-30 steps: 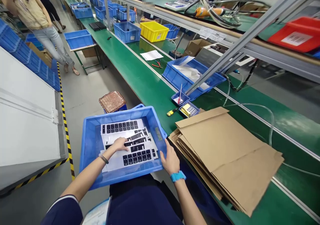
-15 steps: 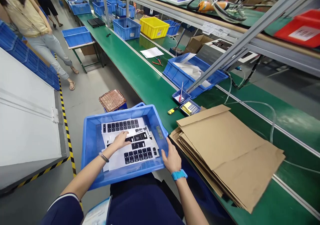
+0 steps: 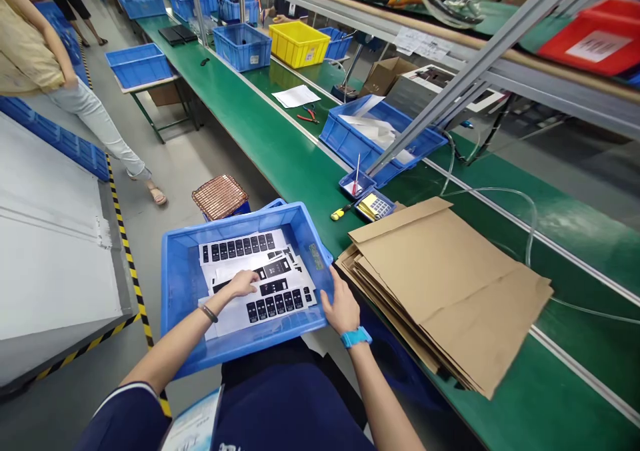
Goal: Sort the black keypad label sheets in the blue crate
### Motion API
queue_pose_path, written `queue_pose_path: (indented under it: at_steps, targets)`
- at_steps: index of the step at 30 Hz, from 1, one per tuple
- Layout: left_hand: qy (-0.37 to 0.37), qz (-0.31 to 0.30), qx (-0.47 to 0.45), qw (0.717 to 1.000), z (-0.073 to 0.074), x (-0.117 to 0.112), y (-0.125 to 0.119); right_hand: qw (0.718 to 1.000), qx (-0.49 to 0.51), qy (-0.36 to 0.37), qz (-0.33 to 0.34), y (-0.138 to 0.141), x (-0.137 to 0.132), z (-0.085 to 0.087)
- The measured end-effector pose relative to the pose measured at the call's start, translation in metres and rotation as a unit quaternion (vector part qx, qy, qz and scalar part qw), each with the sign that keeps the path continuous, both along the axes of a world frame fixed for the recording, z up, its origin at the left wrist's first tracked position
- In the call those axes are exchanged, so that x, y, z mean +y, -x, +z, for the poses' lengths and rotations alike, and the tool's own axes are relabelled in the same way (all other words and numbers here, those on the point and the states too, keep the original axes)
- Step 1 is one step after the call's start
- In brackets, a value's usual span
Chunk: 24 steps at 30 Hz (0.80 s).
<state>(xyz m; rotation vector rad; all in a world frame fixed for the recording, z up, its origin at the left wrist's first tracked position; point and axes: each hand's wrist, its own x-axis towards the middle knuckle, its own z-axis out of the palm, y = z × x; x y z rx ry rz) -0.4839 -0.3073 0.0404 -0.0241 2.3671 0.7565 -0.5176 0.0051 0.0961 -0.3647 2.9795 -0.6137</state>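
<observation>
A blue plastic bin (image 3: 183, 257) is in front of my body, tilted slightly, with several white sheets (image 3: 225, 317) printed with black labels inside. My left hand (image 3: 243, 283) reaches into it, fingers drawn together at the end of a label sheet (image 3: 276, 268) with larger black prints. The fingertips are partly hidden, but they seem to pinch that sheet. At the bin's right rim is my right hand (image 3: 343, 304), thumb on the inner side and fingers around the outside. A bracelet is on my left wrist and a blue band on my right.
Flat cardboard (image 3: 450, 284) lies stacked on the green bench (image 3: 260, 151) to my right. Beyond it are a yellow-handled tool (image 3: 341, 212), small blue trays (image 3: 375, 205), pliers (image 3: 309, 115) and a yellow bin (image 3: 299, 43). A brown woven-topped stool (image 3: 220, 196) stands past my bin. A person (image 3: 95, 104) walks at left.
My left hand's thumb and fingers have come closer together, and the larger-print sheet has shifted slightly. The right hand stays at the rim. The walking person has moved nearer on the left.
</observation>
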Motion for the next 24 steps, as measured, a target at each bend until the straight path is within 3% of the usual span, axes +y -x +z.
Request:
queue_pose_path:
  at_steps: [5, 14, 20, 24]
  targets:
    - [-0.018, 0.051, 0.029, 0.998, -0.004, -0.009, 0.001, 1.000, 0.003, -0.003, 0.001, 0.000, 0.000, 0.000]
    - [-0.090, 0.064, 0.100, 0.989, 0.007, -0.030, 0.009, 1.000, 0.009, -0.001, 0.001, 0.001, 0.000, 0.000]
    - [-0.057, 0.063, 0.170, 0.982, 0.030, -0.036, 0.012, 1.000, -0.001, -0.004, -0.003, 0.001, -0.001, 0.001]
    - [0.004, 0.049, 0.215, 0.975, 0.048, -0.016, -0.005, 1.000, -0.001, 0.001, -0.002, 0.001, -0.001, 0.002]
